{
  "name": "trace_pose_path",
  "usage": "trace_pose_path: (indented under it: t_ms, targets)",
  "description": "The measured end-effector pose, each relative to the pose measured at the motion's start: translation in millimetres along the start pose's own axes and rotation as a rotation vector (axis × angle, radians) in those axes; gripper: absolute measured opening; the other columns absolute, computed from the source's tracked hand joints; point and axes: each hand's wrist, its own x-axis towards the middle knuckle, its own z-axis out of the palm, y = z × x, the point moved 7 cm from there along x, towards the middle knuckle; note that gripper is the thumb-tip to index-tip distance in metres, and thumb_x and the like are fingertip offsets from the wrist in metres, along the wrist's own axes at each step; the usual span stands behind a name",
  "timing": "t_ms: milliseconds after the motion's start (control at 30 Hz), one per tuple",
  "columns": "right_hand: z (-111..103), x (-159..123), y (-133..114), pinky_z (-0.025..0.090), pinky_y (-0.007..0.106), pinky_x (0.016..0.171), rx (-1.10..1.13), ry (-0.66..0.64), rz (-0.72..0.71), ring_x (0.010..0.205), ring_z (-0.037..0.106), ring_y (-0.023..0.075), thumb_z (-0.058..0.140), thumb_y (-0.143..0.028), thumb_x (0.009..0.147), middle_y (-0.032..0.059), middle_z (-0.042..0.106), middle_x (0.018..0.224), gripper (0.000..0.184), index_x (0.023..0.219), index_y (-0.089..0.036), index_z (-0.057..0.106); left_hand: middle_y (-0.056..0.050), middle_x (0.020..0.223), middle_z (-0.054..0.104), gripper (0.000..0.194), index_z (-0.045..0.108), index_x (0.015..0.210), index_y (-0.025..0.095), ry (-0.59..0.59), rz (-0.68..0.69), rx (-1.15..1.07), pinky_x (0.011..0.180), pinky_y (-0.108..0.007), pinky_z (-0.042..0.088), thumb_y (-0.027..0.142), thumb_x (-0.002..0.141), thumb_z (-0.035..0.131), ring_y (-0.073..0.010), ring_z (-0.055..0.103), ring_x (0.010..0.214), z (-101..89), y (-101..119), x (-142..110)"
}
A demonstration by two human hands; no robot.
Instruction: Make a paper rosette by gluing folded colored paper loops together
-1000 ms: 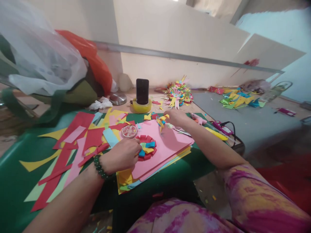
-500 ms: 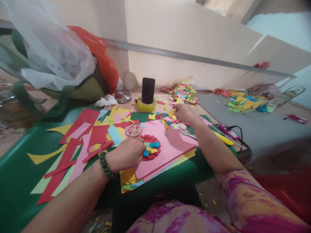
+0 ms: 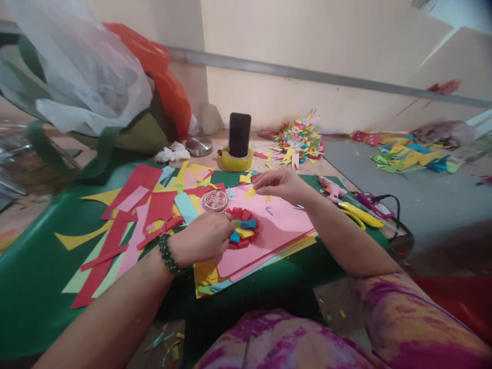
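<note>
My left hand [image 3: 207, 236], wearing a dark green bead bracelet [image 3: 169, 254], is closed at the left edge of a round paper flower [image 3: 246, 231]. The flower has red outer loops with blue and yellow ones inside, and lies on a stack of pink sheets [image 3: 269, 251]. My right hand [image 3: 282, 185] is above the sheets' far edge, a small yellow paper piece [image 3: 250, 193] at its fingertips. Beneath the right forearm lie scissors with yellow handles [image 3: 361, 214], partly hidden. Just beyond my left hand rests a round, clear-rimmed disc [image 3: 215, 200].
Coloured paper strips [image 3: 126, 215] cover the green mat's left side. At the back, a phone [image 3: 239, 134] stands in a yellow holder beside a heap of paper flowers [image 3: 302, 141]. A pink glue gun [image 3: 332, 187] and a purple device with a cable [image 3: 378, 207] lie right.
My right hand has moved left and nearer to the flower, bringing the yellow piece over the pink sheets. My left hand stays at the flower's edge. The view has shifted slightly.
</note>
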Motion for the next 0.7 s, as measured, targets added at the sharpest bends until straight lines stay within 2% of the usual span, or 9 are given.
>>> trace_pose_path:
  t_ms: [133, 300, 500, 700]
  targets:
    - [32, -7, -4, 0.054, 0.028, 0.073, -0.089, -0.117, -0.088, 0.088, 0.069, 0.0195, 0.072, -0.018, 0.072, 0.0074, 0.075, 0.088, 0.004, 0.074, -0.016, 0.076, -0.010, 0.084, 0.069, 0.027, 0.067, 0.077, 0.014, 0.018, 0.001, -0.015, 0.074, -0.033, 0.047, 0.009, 0.086, 0.042, -0.0219, 0.064, 0.078, 1.1, -1, 0]
    - [55, -16, -4, 0.054, 0.027, 0.072, -0.235, -0.234, -0.129, 0.084, 0.068, 0.0172, 0.070, -0.008, 0.075, 0.0079, 0.072, 0.092, 0.008, 0.076, -0.016, 0.074, -0.010, 0.083, 0.067, 0.022, 0.064, 0.076, 0.015, 0.021, 0.006, -0.033, 0.072, -0.031, 0.047, 0.008, 0.084, 0.045, -0.0213, 0.063, 0.078, 0.6, -1, 1]
    - [62, -20, -2, 0.051, 0.028, 0.074, -0.334, -0.277, -0.177, 0.080, 0.065, 0.0151, 0.069, -0.003, 0.075, 0.0061, 0.070, 0.091, 0.014, 0.076, -0.016, 0.072, -0.009, 0.078, 0.065, 0.020, 0.060, 0.072, 0.016, 0.051, 0.016, -0.040, 0.069, -0.032, 0.047, 0.009, 0.084, 0.045, -0.0212, 0.062, 0.073, 1.0, -2, 1]
    - [62, -20, 0, 0.052, 0.031, 0.079, -0.390, -0.273, -0.180, 0.083, 0.066, 0.0167, 0.068, 0.000, 0.075, 0.0076, 0.070, 0.094, 0.016, 0.075, -0.016, 0.072, -0.010, 0.082, 0.067, 0.021, 0.063, 0.081, 0.014, -0.014, -0.012, 0.007, 0.072, -0.031, 0.048, 0.010, 0.087, 0.043, -0.0212, 0.063, 0.077, 1.6, 0, 1]
